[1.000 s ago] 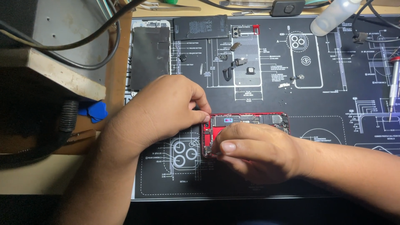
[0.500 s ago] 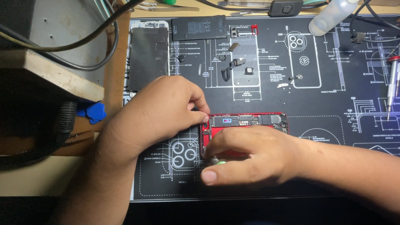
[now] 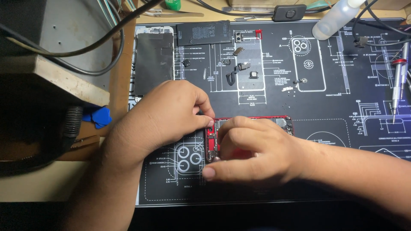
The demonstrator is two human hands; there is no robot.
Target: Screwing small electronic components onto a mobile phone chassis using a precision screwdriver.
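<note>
Together, our hands work an opened red phone frame.

Our right hand (image 3: 252, 154) lies flat over the red phone frame (image 3: 284, 123), fingers together; our left hand (image 3: 167, 115) pinches its left end. Its long axis runs left-right on the black repair mat (image 3: 334, 179), the screwdriver (image 3: 398, 81) well apart.

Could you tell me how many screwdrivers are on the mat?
1 for certain: a screwdriver with a red collar at the mat's right edge. A second shaft may lie beside it, cut off by the frame.
</note>
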